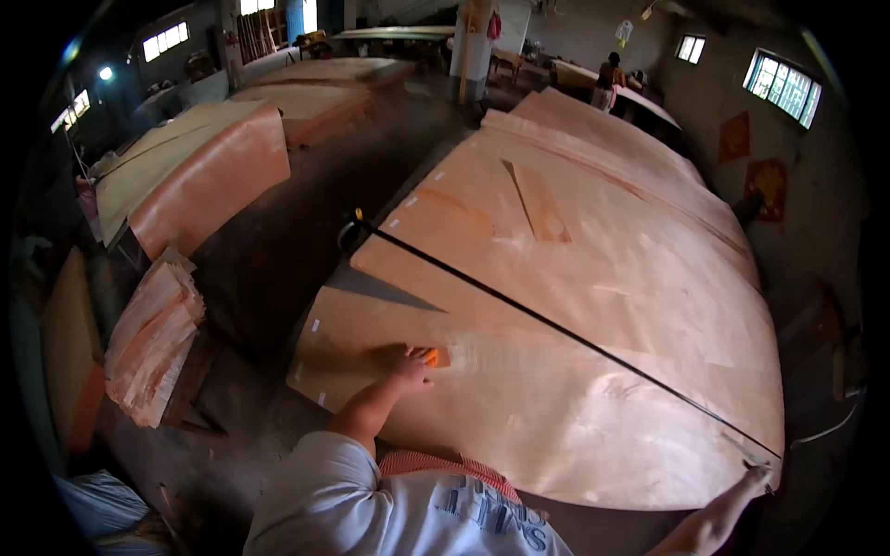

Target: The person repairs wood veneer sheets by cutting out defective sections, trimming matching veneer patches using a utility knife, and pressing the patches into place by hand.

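Observation:
Wide sheets of pale, wood-coloured veneer (593, 250) cover the large table in front of me. My left hand (413, 370) is on the near sheet with its fingers closed on a small orange object (431, 357), whose exact kind I cannot make out. A reddish-brown patch (442, 358) shows just beside it. A long, thin black bar (519, 307) crosses the sheets diagonally, from a yellow-tipped end at the far left edge to the near right corner. There my right hand (758, 476) has its fingers bent at the bar's end; what they hold is too small to tell.
A narrow veneer strip (540, 202) lies on the sheets beside a dark slit. Left of the aisle stand a stack draped with veneer (218, 167) and a pile of loose veneer scraps (156, 338). A pillar (469, 56) and another person (609, 82) are farther back.

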Demonstrator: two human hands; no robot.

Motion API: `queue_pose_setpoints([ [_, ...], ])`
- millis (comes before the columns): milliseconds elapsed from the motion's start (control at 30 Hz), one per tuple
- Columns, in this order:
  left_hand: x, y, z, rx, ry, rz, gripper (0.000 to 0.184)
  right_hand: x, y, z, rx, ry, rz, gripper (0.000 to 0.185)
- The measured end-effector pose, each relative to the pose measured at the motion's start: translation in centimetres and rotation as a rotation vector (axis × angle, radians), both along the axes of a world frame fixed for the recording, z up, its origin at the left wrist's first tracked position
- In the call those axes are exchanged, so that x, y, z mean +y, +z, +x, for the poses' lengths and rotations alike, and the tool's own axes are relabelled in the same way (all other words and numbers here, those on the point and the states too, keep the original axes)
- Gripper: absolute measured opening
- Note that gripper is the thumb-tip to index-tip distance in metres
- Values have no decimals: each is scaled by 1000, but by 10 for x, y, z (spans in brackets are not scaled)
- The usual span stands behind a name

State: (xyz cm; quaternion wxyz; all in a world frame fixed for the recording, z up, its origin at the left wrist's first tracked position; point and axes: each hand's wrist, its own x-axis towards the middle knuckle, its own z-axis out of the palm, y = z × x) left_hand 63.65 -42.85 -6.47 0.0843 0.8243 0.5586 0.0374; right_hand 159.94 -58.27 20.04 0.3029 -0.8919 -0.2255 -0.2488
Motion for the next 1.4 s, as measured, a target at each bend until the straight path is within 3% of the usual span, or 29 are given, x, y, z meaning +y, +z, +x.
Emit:
queue_pose_setpoints([
  [100, -3, 18, 4, 27, -5, -87, 56, 23, -65, -65, 503, 396, 325, 31],
  [167, -1, 9, 2, -43, -1, -67, 57, 35, -72, -119, 810, 590, 540, 28],
  [200, -2, 12, 2, -77, 2, -7, 56, 36, -75, -151, 885, 619, 520, 26],
  [233, -7, 29, 7, -140, 89, -156, 56, 35, -76, -183, 945, 643, 487, 25],
  [300, -5, 13, 4, -205, 54, -87, 58, 31, -90, -226, 973, 734, 311, 23],
  [400, -3, 4, 3, -269, 69, -115, 60, 22, -88, -318, 1160, 649, 185, 20],
  [467, -2, -8, 1, -397, 55, -157, 64, 9, -83, -371, 1321, 718, 197, 15],
  [500, -1, -5, 0, -328, -2, -92, 64, 5, -81, -393, 1427, 810, 244, 14],
  [567, -1, 4, -1, -181, -73, 11, 63, 1, -80, -431, 1457, 757, 233, 13],
  [667, 1, 13, -1, -183, -89, -68, 62, -4, -76, -477, 1542, 758, 211, 12],
  [833, 4, 3, -5, -322, -137, -90, 63, 3, -80, -559, 1662, 747, 161, 19],
  [867, 6, 6, -7, -355, -157, -96, 64, 7, -74, -569, 1766, 857, 150, 24],
  [967, 11, 28, -6, -253, -322, -33, 63, 22, -75, -612, 1860, 1039, 20, 30],
  [1067, 12, 7, -6, -308, -334, 1, 59, 49, -96, -660, 1898, 1045, -285, 30],
  [1167, 12, 8, -8, -332, -334, -17, 57, 82, -144, -709, 1775, 960, -563, 20],
  [1233, 13, 10, -8, -333, -337, -6, 55, 101, -184, -740, 1771, 1013, -497, 23],
  [1400, 16, 12, -7, -421, -329, -3, 50, 156, -235, -791, 1436, 1039, -424, 23],
])
